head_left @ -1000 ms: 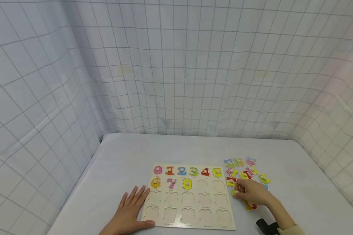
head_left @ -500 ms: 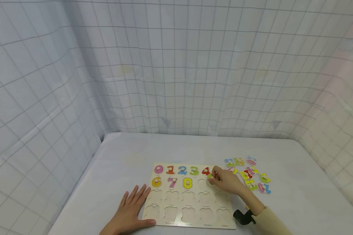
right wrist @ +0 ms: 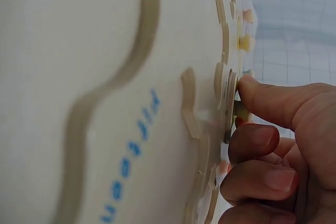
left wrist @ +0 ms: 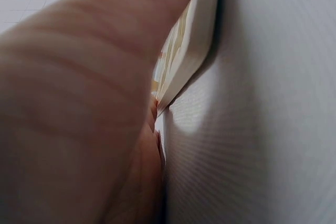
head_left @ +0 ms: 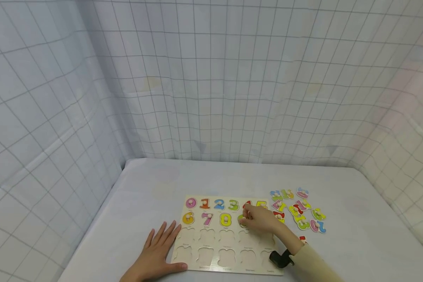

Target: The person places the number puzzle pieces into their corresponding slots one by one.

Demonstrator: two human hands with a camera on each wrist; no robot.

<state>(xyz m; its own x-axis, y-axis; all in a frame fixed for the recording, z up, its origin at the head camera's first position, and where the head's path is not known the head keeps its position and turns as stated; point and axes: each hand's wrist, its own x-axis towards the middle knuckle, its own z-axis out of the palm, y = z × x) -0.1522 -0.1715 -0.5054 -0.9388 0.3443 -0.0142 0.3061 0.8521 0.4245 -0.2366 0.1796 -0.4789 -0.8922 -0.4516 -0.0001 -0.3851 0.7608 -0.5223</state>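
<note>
A pale wooden puzzle board (head_left: 204,268) lies on the table with knobbed number pieces 0 to 8 in its upper rows. My right hand (head_left: 262,220) is over the second row, just right of the yellow 8 (head_left: 225,219). Its thumb and fingers pinch a green number puzzle piece (head_left: 241,222), whose digit is mostly hidden. In the right wrist view this piece (right wrist: 230,108) stands slightly tilted, close over the board. My left hand (head_left: 155,250) rests spread beside the board's left edge, thumb at the lower left corner.
Several loose number pieces lie right of the board, among them a green one (head_left: 303,223) and a pink-and-blue one (head_left: 317,226). Below the filled spots are recesses (head_left: 226,256). A black wrist camera (head_left: 280,259) is on the right wrist.
My right hand has carried the green piece left from the loose pieces to the board's second row, beside the 8. My left hand has stayed in place.
</note>
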